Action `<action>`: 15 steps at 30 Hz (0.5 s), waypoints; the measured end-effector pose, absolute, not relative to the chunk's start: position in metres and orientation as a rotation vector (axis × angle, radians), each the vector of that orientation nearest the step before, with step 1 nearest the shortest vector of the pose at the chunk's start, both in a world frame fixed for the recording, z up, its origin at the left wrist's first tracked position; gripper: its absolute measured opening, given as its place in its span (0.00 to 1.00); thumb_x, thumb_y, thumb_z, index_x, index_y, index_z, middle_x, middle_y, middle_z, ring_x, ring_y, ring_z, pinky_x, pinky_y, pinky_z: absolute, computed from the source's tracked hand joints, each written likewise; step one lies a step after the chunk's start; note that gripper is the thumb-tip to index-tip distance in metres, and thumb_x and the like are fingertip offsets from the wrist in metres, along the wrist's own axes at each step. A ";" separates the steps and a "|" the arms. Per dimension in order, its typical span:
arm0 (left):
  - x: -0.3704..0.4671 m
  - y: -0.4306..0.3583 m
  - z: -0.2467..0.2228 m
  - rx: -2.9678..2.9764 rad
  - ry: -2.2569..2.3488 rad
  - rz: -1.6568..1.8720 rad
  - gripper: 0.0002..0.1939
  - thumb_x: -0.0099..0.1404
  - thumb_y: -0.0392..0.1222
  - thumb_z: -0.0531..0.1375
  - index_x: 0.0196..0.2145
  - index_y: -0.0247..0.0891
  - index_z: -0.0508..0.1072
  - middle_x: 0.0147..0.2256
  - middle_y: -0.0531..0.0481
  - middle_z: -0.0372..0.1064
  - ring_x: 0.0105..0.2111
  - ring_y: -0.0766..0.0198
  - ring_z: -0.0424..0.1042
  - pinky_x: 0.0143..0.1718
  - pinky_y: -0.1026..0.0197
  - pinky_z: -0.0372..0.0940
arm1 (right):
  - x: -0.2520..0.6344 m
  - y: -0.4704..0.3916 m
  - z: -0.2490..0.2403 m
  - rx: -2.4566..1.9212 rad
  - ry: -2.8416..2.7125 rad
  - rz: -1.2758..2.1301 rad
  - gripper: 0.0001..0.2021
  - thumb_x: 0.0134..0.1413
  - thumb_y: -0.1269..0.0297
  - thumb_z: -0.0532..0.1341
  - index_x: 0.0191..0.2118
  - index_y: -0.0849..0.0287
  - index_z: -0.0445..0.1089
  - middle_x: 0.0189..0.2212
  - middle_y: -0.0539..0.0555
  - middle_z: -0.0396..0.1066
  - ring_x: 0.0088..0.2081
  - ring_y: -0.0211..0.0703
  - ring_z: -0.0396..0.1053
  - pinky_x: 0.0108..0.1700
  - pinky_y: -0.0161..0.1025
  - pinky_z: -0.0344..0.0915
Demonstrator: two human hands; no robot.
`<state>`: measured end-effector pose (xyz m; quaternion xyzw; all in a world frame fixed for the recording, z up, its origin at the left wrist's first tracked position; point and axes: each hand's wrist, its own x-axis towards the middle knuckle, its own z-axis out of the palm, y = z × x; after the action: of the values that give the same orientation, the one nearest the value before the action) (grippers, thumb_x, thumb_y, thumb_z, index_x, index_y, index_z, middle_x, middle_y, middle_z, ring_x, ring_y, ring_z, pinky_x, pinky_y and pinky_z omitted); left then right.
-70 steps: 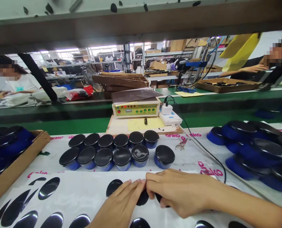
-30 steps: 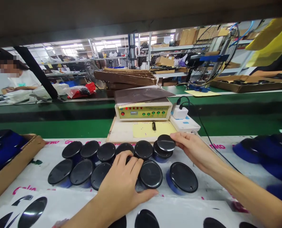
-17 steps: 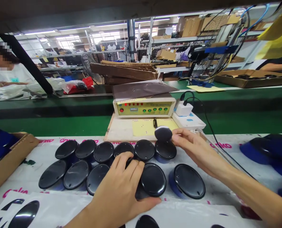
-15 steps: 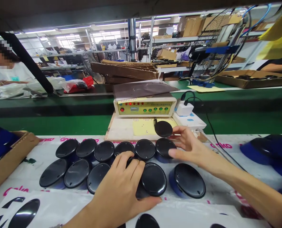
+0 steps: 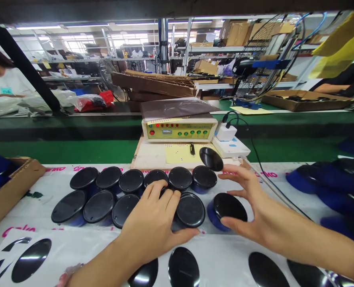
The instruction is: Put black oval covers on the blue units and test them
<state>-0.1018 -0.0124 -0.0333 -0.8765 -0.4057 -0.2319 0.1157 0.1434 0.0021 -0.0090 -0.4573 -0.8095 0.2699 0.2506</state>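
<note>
In the head view, my left hand [image 5: 155,219] reaches over the front row of dark blue round parts with flat black tops. Its fingers curl beside one black-topped round part [image 5: 190,210], and the thumb lies along that part's near side. My right hand [image 5: 248,199] has a thin glossy black disc [image 5: 211,159] at its fingertips, tilted above the back row. The right thumb is apart from the disc, close to the rightmost black-topped part [image 5: 229,209]. A second row of such parts [image 5: 135,180] stands behind; my left hand hides some tops.
White sheets with black ovals [image 5: 31,260] lie in front. A control box [image 5: 179,131] with buttons stands behind, with a white plug adapter [image 5: 227,132] beside it. Blue parts [image 5: 305,177] are piled at right; a cardboard box [image 5: 15,191] is at left. Other people sit beyond.
My right hand has moved right and turned, carrying the black disc, which now shows a shiny tilted face. A small black piece behind it is now uncovered. My left hand stays at the same part.
</note>
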 end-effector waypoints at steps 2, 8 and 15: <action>-0.102 -0.012 -0.034 -2.557 -1.174 -0.681 0.33 0.56 0.61 0.60 0.42 0.23 0.72 0.35 0.38 0.71 0.44 0.42 0.65 0.43 0.42 0.66 | 0.145 -0.011 -0.017 -1.245 -2.256 0.683 0.39 0.50 0.64 0.62 0.61 0.44 0.37 0.60 0.58 0.45 0.60 0.59 0.52 0.57 0.56 0.60; -0.102 -0.011 -0.037 -2.532 -1.171 -0.638 0.35 0.57 0.64 0.58 0.43 0.22 0.72 0.35 0.38 0.71 0.44 0.42 0.65 0.43 0.43 0.66 | 0.163 -0.011 -0.031 -1.166 -2.009 0.756 0.37 0.52 0.61 0.62 0.60 0.39 0.38 0.59 0.54 0.43 0.57 0.50 0.56 0.58 0.52 0.60; -0.103 -0.012 -0.037 -2.530 -1.156 -0.608 0.34 0.58 0.62 0.57 0.42 0.22 0.73 0.34 0.37 0.71 0.44 0.42 0.64 0.43 0.42 0.66 | 0.186 0.006 -0.039 -1.251 -1.827 0.754 0.36 0.50 0.58 0.65 0.58 0.39 0.41 0.57 0.54 0.51 0.57 0.51 0.56 0.59 0.57 0.56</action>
<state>-0.1031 -0.0119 -0.0370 -0.8790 -0.4015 -0.2114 0.1465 0.1865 0.0058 -0.0390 -0.4923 -0.7189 0.2967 0.3908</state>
